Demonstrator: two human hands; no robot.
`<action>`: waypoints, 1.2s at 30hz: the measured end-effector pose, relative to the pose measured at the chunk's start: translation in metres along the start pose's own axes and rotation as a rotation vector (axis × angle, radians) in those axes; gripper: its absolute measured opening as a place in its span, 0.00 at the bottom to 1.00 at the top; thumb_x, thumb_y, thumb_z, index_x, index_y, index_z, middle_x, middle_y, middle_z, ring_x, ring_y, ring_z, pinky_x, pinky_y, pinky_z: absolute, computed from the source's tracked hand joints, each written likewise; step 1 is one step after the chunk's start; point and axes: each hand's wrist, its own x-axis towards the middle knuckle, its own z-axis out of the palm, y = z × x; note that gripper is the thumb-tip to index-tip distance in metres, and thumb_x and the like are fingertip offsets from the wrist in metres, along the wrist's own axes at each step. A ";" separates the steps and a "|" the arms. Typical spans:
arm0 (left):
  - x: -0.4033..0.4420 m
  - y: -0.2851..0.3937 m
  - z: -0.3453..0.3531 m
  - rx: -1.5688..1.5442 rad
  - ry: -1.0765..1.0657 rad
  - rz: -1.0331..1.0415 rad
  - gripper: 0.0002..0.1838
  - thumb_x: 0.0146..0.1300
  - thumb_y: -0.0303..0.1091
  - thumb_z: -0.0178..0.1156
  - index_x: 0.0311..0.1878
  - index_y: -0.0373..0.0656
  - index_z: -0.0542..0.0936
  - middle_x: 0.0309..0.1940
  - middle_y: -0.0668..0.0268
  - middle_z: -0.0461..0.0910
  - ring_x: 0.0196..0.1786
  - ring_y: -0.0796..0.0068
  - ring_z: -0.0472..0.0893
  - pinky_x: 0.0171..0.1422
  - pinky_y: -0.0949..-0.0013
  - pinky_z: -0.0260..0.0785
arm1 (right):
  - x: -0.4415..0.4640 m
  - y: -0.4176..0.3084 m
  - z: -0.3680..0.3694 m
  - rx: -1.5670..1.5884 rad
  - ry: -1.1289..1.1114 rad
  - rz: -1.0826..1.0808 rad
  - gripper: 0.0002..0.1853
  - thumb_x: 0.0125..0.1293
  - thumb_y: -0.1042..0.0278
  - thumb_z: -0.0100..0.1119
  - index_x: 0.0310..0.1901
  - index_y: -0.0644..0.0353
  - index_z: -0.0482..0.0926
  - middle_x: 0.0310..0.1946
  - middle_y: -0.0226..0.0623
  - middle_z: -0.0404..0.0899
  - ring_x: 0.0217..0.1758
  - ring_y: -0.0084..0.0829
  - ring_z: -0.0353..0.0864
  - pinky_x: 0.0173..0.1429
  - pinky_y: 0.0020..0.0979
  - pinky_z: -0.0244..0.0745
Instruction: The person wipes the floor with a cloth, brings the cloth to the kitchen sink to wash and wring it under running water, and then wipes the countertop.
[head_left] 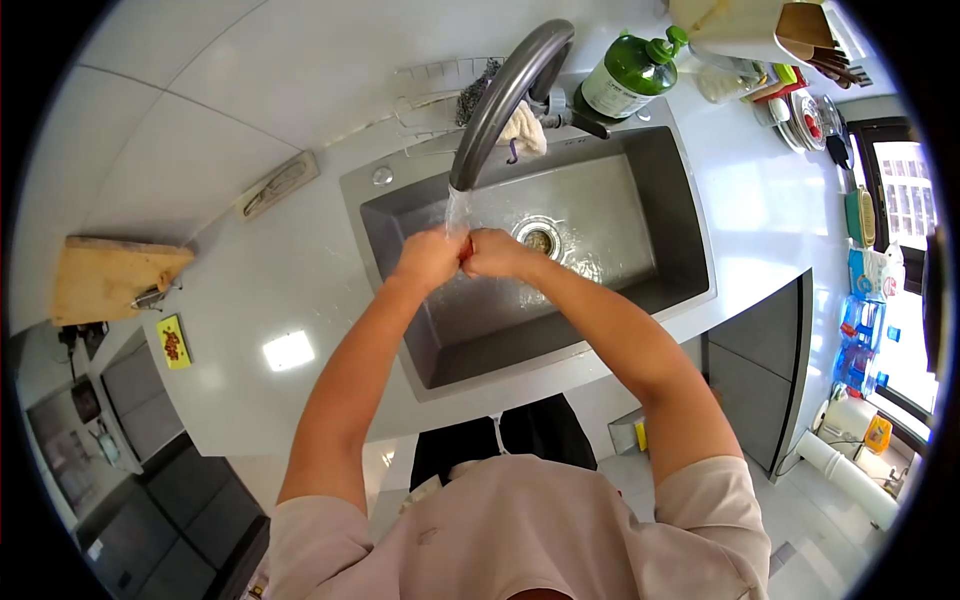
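Under the running tap [512, 95], my left hand [432, 256] and my right hand [497, 253] are close together over the left part of the grey sink [610, 215]. Both are closed, fingers curled inward. A small red thing [466, 249] shows between them; its kind is hidden by the fingers. A stream of water [458, 210] falls from the spout onto my hands. Below and to the right, water spreads over the sink floor around the round drain [540, 240].
Behind the sink stand a green pump bottle [625, 78] and a wire rack [425, 95] with a dark scouring pad. A light cloth [524, 130] hangs by the tap. To the left are a wooden board [115, 280] and a yellow packet [173, 342]; plates [800, 122] sit at the right.
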 end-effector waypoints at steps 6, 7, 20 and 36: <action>-0.008 -0.009 -0.022 -1.238 -0.533 -0.647 0.09 0.65 0.32 0.67 0.45 0.40 0.80 0.23 0.63 0.78 0.22 0.70 0.80 0.19 0.67 0.65 | -0.050 0.017 0.024 -0.420 0.697 -0.623 0.36 0.56 0.75 0.70 0.69 0.49 0.74 0.71 0.50 0.69 0.64 0.55 0.81 0.58 0.50 0.86; -0.013 0.000 -0.032 -1.411 -0.592 -0.660 0.07 0.65 0.30 0.67 0.40 0.44 0.78 0.21 0.72 0.70 0.20 0.84 0.68 0.17 0.77 0.49 | -0.051 0.019 0.025 -0.489 0.743 -0.726 0.34 0.57 0.73 0.69 0.68 0.48 0.75 0.69 0.47 0.69 0.66 0.51 0.79 0.57 0.47 0.87; 0.005 0.040 -0.017 -0.082 -0.233 -0.277 0.20 0.64 0.42 0.69 0.55 0.43 0.81 0.43 0.44 0.88 0.49 0.39 0.88 0.54 0.43 0.81 | -0.016 0.012 0.024 -0.313 0.303 -0.001 0.18 0.64 0.60 0.67 0.55 0.55 0.83 0.45 0.52 0.90 0.52 0.55 0.90 0.56 0.50 0.85; 0.040 0.082 -0.016 -1.153 -0.159 -0.595 0.13 0.61 0.33 0.75 0.48 0.42 0.87 0.31 0.69 0.82 0.29 0.77 0.81 0.32 0.69 0.77 | -0.078 0.112 -0.092 0.481 0.976 -0.094 0.52 0.58 0.78 0.65 0.86 0.55 0.55 0.77 0.51 0.71 0.57 0.35 0.85 0.61 0.34 0.80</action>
